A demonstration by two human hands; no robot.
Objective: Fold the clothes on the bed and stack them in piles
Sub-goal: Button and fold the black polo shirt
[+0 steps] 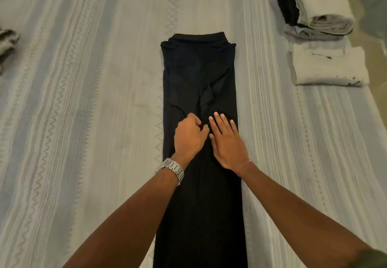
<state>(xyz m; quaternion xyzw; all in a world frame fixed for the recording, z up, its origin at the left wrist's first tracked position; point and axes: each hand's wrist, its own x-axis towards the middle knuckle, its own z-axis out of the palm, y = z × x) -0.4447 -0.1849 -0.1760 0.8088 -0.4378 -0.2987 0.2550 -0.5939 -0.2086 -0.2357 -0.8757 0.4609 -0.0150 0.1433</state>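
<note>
black garment [200, 75] lies lengthwise down the middle of the bed [83, 100], soft and limp i judge, my left hand [189, 137] pinching a wrinkle, right hand [227, 142] pressing flat with fingers straight, so i'd take it at the far corners.

one long black garment [200, 121] is laid out on one striped bedspread [83, 100]. two hands are counted on it: left hand [189, 137] and right hand [227, 142]. two piles of folded clothes are seen: far pile [318, 8], near pile [328, 66]. one unfolded grey item [7, 41] is counted. one wristwatch [172, 169] and one thread bracelet [244, 165] are worn.
</note>
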